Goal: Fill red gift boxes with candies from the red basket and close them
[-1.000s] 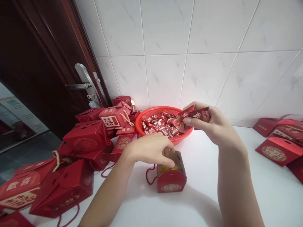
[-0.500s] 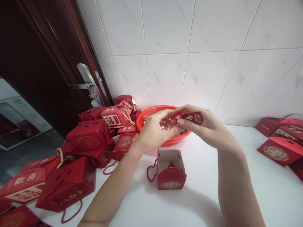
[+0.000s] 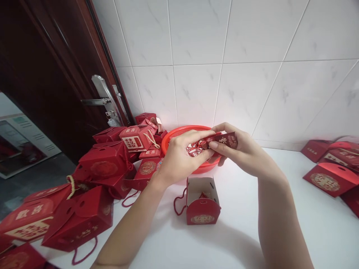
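Observation:
Both hands meet over the front of a red plastic basket [image 3: 179,130]. My right hand [image 3: 244,151] is closed on a dark red wrapped candy [image 3: 231,141] with gold characters, its thumb pressed on the wrapper. Curled beside it, my left hand [image 3: 179,155] grips red-and-white wrapped candies [image 3: 194,150]; how many is hidden by the fingers. Nearer to me, an open red gift box [image 3: 203,217] stands upright on the white table, with a small red wrapped piece [image 3: 203,195] inside and a cord handle [image 3: 176,209] hanging at its left.
Several closed red gift boxes [image 3: 103,164] are piled along the left of the white table [image 3: 224,235]. More red boxes [image 3: 331,179] lie at the right edge. A tiled wall [image 3: 196,93] rises behind the basket, and a dark door [image 3: 56,56] stands at the left.
My left hand has shifted slightly against the right, and red-and-white candies now show between its thumb and fingers. The dark red candy has tilted a little in my right hand.

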Demonstrator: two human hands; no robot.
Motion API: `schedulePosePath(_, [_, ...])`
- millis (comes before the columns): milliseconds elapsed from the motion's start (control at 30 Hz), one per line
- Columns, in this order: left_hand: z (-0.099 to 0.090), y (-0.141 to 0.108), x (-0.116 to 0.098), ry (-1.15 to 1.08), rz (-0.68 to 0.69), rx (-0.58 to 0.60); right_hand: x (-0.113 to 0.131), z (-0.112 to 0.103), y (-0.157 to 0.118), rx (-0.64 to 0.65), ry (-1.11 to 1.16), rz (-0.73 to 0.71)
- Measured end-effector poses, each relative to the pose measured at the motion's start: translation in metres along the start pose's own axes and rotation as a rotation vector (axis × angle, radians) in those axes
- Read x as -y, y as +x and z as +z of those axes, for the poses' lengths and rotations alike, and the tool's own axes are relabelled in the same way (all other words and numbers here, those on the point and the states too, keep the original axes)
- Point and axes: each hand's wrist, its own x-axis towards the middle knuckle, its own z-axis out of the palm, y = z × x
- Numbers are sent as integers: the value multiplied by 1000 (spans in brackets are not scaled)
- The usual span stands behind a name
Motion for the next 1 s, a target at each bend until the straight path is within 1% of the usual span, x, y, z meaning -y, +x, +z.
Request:
schedulePosePath(67, [-4,0,0,9,0,-3,0,-1,-1,23,-12,14])
schedulePosePath(133, [-12,1,0,7,-32,29,1,-2,-2,22,-40,34])
schedulePosePath(200, [-21,2,0,32,-74,102,1,-5,-4,-6,-103,52])
schedulePosePath(267, [-30,2,-1,96,-112,214,3,-9,-6,7,-196,43])
schedulePosePath(300, [-34,2,-1,134,-128,281,3,-10,-7,47,-250,31])
schedulePosePath(333, [-37,2,-2,168,-140,354,4,-12,-8,114,-305,13])
schedulePosePath(400, [-41,1,-2,225,-152,506,4,-14,-10,291,-404,-15])
schedulePosePath(467, [-40,1,-3,271,-139,622,4,-14,-10,449,-465,-21])
schedulePosePath(533, [-36,0,-3,308,-109,691,3,-13,-10,530,-475,-12])
schedulePosePath(633, [-30,0,-1,334,-80,789,0,-12,-9,571,-448,9])
schedulePosePath(700, [-27,-1,0,356,-80,822,-3,-11,-9,592,-433,31])
schedulePosePath(867, [-29,1,5,392,-102,746,-4,-9,-8,606,-406,90])
schedulePosePath(933, [-30,1,7,401,-88,779,-3,-6,-6,611,-384,88])
schedulePosePath(1000, [-29,1,10,406,-83,845,-3,-1,-3,586,-359,78])
